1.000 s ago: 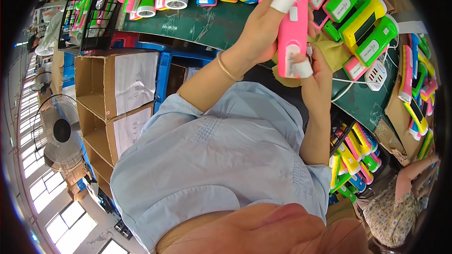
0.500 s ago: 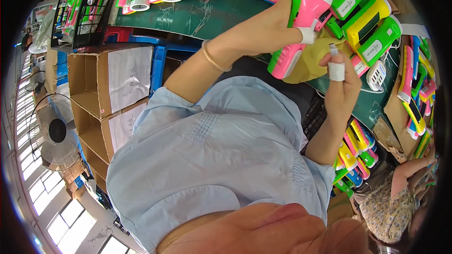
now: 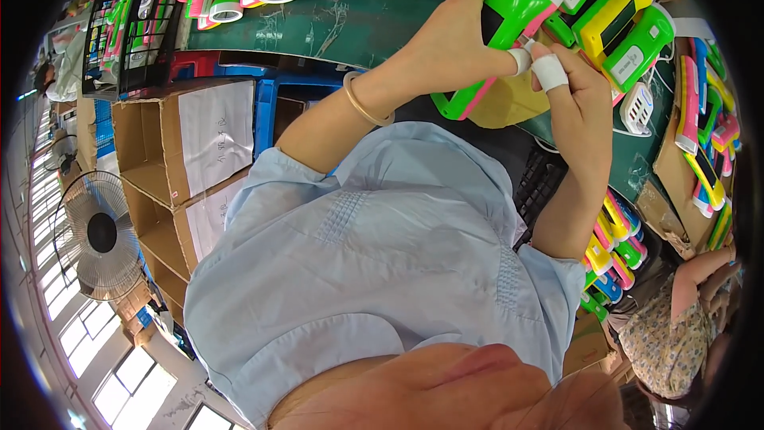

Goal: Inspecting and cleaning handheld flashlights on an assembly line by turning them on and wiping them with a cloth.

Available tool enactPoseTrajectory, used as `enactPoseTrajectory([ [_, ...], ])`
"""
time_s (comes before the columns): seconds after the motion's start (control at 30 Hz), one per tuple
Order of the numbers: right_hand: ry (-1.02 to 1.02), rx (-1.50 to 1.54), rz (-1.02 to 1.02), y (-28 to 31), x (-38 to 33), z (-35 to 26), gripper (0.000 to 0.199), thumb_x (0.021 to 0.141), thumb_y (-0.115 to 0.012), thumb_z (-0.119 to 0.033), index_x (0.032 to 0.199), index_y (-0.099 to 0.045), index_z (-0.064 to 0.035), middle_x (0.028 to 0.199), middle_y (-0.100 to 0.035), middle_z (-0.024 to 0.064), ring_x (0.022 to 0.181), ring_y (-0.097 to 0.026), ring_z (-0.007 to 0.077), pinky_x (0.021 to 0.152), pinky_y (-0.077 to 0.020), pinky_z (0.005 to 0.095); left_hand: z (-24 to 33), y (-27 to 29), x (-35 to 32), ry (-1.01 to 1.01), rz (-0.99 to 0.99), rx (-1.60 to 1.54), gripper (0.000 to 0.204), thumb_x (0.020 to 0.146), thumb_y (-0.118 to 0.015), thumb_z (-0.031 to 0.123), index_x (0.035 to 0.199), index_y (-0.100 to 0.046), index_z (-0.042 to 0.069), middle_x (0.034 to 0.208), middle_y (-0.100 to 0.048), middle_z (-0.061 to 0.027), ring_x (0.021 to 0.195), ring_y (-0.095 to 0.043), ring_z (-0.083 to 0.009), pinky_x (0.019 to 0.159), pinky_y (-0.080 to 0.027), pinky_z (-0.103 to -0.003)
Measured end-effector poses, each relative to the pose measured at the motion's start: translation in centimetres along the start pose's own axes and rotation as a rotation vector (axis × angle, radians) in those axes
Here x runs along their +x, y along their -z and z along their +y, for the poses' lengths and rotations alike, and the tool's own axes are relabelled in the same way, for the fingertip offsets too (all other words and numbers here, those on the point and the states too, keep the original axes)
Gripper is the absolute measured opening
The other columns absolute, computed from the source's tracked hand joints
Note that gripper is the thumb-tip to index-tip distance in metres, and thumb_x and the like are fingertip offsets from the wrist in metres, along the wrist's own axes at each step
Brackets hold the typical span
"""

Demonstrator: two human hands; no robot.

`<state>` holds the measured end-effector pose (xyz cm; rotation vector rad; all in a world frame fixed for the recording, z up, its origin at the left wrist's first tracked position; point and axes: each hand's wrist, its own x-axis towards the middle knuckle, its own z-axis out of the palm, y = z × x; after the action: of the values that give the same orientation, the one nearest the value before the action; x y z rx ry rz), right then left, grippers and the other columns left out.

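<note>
My left hand (image 3: 458,44), with a bangle at its wrist and white tape on its thumb, is wrapped round a green and pink flashlight (image 3: 509,8). Its wide white-rimmed head points up and to the right, its handle down and left. My right hand (image 3: 577,91), also with white tape on a digit, pinches a small pale piece against the flashlight's side; the fingers mostly hide it. Just behind both hands lies a yellow cloth-like piece (image 3: 509,103). Beside my right hand rest a yellow flashlight (image 3: 613,20) and a green flashlight (image 3: 641,48).
A white multi-port charger (image 3: 637,109) with cables sits at the right of the green table (image 3: 310,28). Flashlights line the far edge. To the left stand a black wire basket (image 3: 139,24), cardboard compartments (image 3: 143,135) and a fan (image 3: 99,231). Another person (image 3: 664,342) is at lower right.
The flashlight has turned in my left hand, so its green side now faces up instead of the pink. My right hand has moved left and up to meet it.
</note>
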<state>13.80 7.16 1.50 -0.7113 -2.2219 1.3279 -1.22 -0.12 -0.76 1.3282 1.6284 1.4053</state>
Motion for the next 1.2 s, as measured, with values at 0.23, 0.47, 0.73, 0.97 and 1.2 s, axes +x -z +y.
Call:
enactPoseTrajectory([
  [0.23, 0.066, -0.260, 0.140, -0.1, 0.1, -0.8, 0.022, 0.085, -0.055, -0.018, 0.075, -0.057, 0.0014, 0.060, -0.051, 0.0148, 0.051, -0.048, 0.0276, 0.048, -0.0361, 0.0347, 0.3, -0.7, 0.1, 0.015, 0.090, 0.097, 0.062, 0.062, -0.071, 0.020, 0.108, -0.040, -0.008, 0.094, -0.054, -0.0210, 0.085, -0.059, -0.0314, 0.072, -0.047, -0.036],
  [0.47, 0.149, -0.512, 0.385, -2.4, 1.2, 1.3, 0.018, 0.086, -0.052, -0.017, 0.081, -0.059, -0.0012, 0.068, -0.057, 0.0174, 0.062, -0.056, 0.0334, 0.053, -0.0410, 0.0404, -0.3, -2.0, 0.9, -0.103, 0.172, 0.196, 0.084, 0.062, -0.075, 0.020, 0.126, -0.025, -0.006, 0.101, -0.052, -0.0254, 0.090, -0.057, -0.0387, 0.074, -0.047, -0.040],
  [0.73, -0.013, -0.043, 0.488, 1.6, -2.1, -0.8, 0.030, 0.086, -0.042, -0.004, 0.112, -0.058, -0.0039, 0.090, -0.061, 0.0036, 0.066, -0.048, 0.0035, 0.054, -0.0357, 0.0157, -1.7, 0.9, 2.9, 0.036, 0.090, -0.920, 0.028, 0.088, -0.054, 0.012, 0.113, -0.044, 0.008, 0.090, -0.052, -0.0067, 0.078, -0.054, -0.0132, 0.063, -0.048, -0.026],
  [0.97, 0.080, -0.389, 0.399, -4.2, -1.4, -0.2, 0.038, 0.072, -0.068, -0.018, 0.103, -0.052, -0.0009, 0.094, -0.054, 0.0142, 0.086, -0.054, 0.0264, 0.070, -0.0438, 0.0345, -0.6, -1.0, 1.6, -0.006, 0.119, -1.202, 0.050, 0.072, -0.070, 0.029, 0.106, -0.049, -0.001, 0.094, -0.058, -0.0165, 0.090, -0.058, -0.0265, 0.074, -0.048, -0.033],
  [1.2, 0.249, -0.493, 0.449, -4.1, -0.3, 1.2, 0.042, 0.068, -0.073, -0.020, 0.100, -0.053, -0.0016, 0.090, -0.054, 0.0140, 0.082, -0.054, 0.0339, 0.068, -0.0456, 0.0408, -0.6, -0.2, 1.6, -0.045, -0.080, -1.255, 0.052, 0.089, -0.049, 0.039, 0.126, -0.039, 0.004, 0.110, -0.052, -0.0086, 0.105, -0.050, -0.0217, 0.094, -0.040, -0.039],
])
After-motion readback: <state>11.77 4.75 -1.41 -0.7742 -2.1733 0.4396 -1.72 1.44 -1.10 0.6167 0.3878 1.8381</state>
